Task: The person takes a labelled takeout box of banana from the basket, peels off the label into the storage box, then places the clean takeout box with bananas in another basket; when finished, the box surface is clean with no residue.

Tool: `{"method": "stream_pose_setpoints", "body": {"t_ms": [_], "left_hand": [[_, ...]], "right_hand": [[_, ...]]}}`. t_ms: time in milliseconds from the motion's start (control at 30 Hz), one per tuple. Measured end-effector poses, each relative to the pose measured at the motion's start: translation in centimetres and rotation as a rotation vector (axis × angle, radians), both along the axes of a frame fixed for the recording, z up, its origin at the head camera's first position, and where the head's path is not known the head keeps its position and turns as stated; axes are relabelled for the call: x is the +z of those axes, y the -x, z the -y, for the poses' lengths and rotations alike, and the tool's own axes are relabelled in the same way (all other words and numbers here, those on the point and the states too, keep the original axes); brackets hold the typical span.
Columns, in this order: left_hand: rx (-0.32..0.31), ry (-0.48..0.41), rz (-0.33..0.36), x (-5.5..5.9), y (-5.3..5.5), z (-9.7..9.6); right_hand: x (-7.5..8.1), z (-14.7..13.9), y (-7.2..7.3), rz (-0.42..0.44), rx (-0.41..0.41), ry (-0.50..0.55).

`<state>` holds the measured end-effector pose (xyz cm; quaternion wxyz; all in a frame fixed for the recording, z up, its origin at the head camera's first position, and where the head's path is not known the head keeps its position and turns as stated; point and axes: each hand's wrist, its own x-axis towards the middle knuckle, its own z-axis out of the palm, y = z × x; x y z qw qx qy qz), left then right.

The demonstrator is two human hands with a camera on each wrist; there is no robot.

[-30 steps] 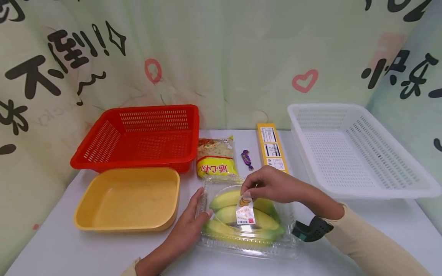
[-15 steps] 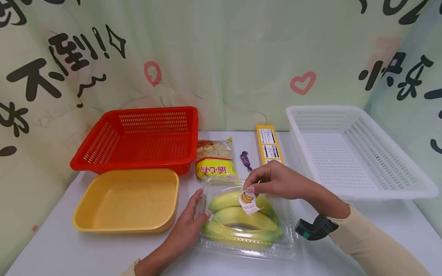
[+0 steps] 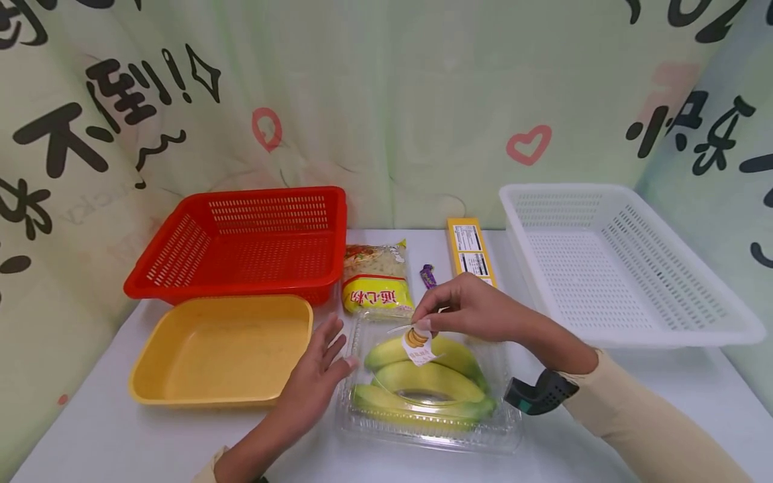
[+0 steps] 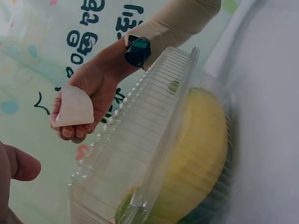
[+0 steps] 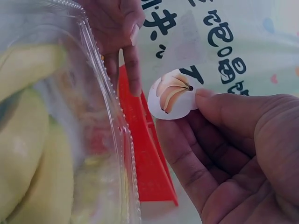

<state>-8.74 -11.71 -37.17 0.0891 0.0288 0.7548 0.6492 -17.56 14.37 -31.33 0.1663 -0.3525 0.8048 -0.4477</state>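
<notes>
Your right hand [image 3: 468, 308] pinches the banana-printed sticker [image 3: 418, 343] between thumb and fingers, above the clear plastic clamshell [image 3: 435, 437] containing bananas [image 3: 425, 382]. Your left hand [image 3: 304, 376] is apart from it, fingers loosely extended, just beside the clamshell. This clamshell lies on the white tabletop [image 3: 308, 463], between the yellow tray [image 3: 223, 355] and the white basket [image 3: 592, 282]. Behind, a pale green curtain [image 3: 386, 100] carries black lettering [image 3: 60, 137] and a pink heart [image 3: 529, 145].

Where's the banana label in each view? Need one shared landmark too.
Head: banana label below centre, slightly right, pinched by the right hand.
Left wrist: left of centre, near mid-height, its plain white side showing.
Right wrist: slightly above and right of centre, banana print showing.
Shared landmark: the clear plastic box holding bananas, visible in all three.
</notes>
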Motion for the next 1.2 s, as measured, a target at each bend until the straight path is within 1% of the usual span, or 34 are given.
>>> {"method": "stream_pose_setpoints", "body": {"t_ms": [167,267,467,567,667,800,867,1000,1100,1200], "left_hand": [[0.001,0.022,-0.039,1.2,0.0,0.6],[0.007,0.031,-0.066,1.7,0.1,1.2],[-0.005,0.012,-0.119,2.0,0.2,3.3],[-0.013,0.005,-0.152,2.1,0.2,4.5],[-0.007,0.023,-0.147,2.3,0.2,5.8],[0.034,0.108,-0.092,2.7,0.4,7.5],[0.058,0.151,-0.078,2.8,0.5,8.5],[0.108,0.249,-0.092,2.9,0.6,10.5],[0.153,0.342,-0.097,2.9,0.7,12.3],[0.201,0.425,-0.080,2.8,0.7,14.3]], "right_hand": [[0.5,0.8,0.1,0.030,0.018,0.014],[0.9,1.4,0.1,0.051,0.016,0.009],[1.1,3.5,0.5,0.076,0.054,0.031],[1.1,4.6,0.9,0.068,0.078,0.026],[1.3,5.4,1.1,0.054,0.087,0.015],[1.5,6.4,1.3,0.046,0.088,0.015],[1.5,6.9,1.5,0.054,0.090,0.022],[1.5,8.1,1.8,0.050,0.116,0.030],[1.4,9.1,2.0,0.047,0.141,0.034],[1.4,10.1,2.0,0.059,0.146,0.021]]}}
